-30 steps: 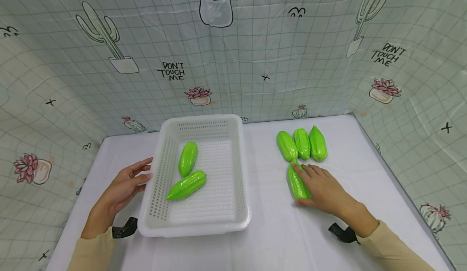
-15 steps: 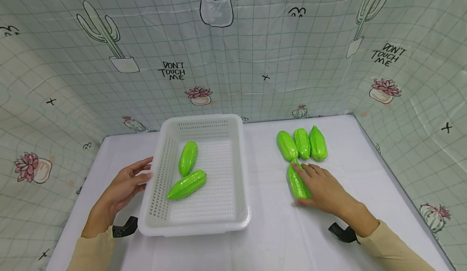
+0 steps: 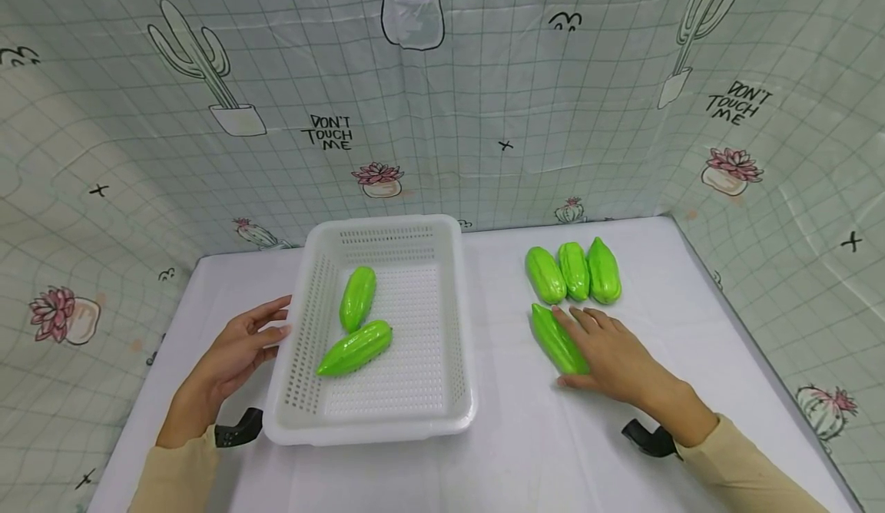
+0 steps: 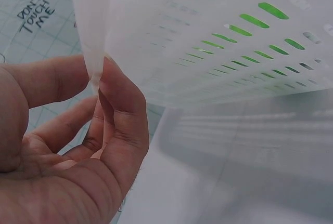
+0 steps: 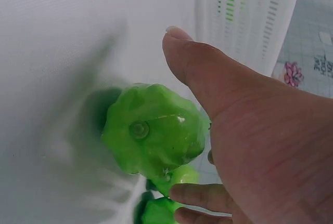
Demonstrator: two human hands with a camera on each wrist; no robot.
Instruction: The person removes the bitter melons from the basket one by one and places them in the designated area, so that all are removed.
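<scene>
Two vegetables point(image 3: 356, 349) lay in the basket point(image 3: 369, 434), four others point(image 3: 575, 271) toward the worktop's point(image 3: 512, 436) right edge.
Left hand point(image 3: 238, 350) pinched the rim point(image 4: 89, 11); right hand point(image 3: 618, 355) spread over one.

Pinching between thumb and forefinger, a person's bare left hand point(image 3: 231, 355) is raised near the left edge of a white cloth-covered table point(image 3: 512, 459); the bare right hand point(image 3: 615, 359), back upward, fingers extended and thumb spread, is well in from the right edge. Beige-sleeved forearms point(image 3: 750, 463) angle forward.
</scene>
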